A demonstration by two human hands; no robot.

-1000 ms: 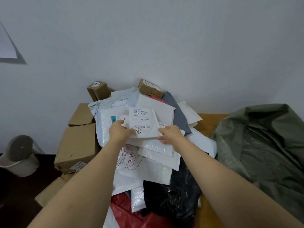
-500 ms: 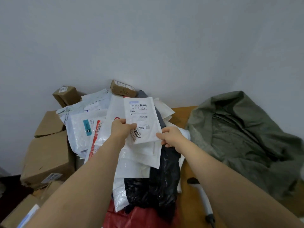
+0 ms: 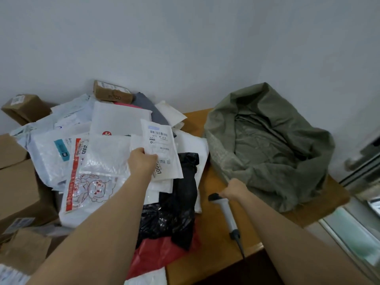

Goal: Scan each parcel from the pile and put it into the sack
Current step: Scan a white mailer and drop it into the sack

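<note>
My left hand (image 3: 143,161) grips a small white parcel (image 3: 162,145) by its lower left edge and holds it up over the pile, its barcode label facing me. The pile of parcels (image 3: 111,153) covers the left half of the table: white and bubble mailers, a black bag, a red bag. My right hand (image 3: 234,190) is down on the head of the white handheld scanner (image 3: 226,212), which lies on the wooden table (image 3: 216,249); its fingers are curled over it. The olive green sack (image 3: 267,145) stands open on the right.
Brown cardboard boxes (image 3: 18,182) are stacked at the left edge, and two small boxes (image 3: 111,93) sit at the back by the white wall. A window frame (image 3: 362,202) runs along the right. The scanner's cable hangs off the table's front edge.
My right hand let go of the white parcel and dropped to the scanner on the table. My left hand alone now holds the parcel. The view swung right, showing more of the sack.
</note>
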